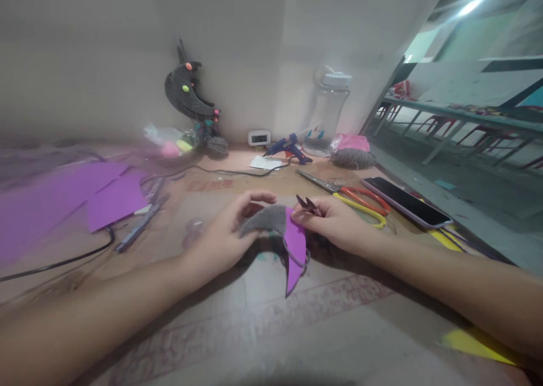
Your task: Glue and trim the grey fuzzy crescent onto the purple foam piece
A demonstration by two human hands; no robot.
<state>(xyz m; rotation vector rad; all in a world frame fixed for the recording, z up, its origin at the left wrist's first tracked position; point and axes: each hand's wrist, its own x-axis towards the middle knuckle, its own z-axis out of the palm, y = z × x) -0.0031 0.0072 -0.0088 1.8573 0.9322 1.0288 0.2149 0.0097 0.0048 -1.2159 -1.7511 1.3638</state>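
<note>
Dead centre on the dial, the purple crescent is held up over the surface, and both hands are on it. The left hand has its grip around the horn at nine o'clock, fingers curled above; the right hand comes in from three and pinches the piece near its top — and that same grip has small dark snips tucked in it, blade points towards ten o'clock. How far along? Roughly half, by the look of it: grey yarn coats the left horn closely, right up to an edge near the middle, while the other horn, tip pointing down to six o'clock, shows bare purple. A loose yarn loop hangs across that bare stretch, so the covering there looks unfinished. Out around the dial, scissors lie at two o'clock, a phone beyond them towards three, and a grey yarn bundle farther back, also near two. A blue glue gun is up at twelve, a clear bottle at one. Purple sheets spread over at nine — and at eleven, against the wall, there's a dark crescent ornament.
</note>
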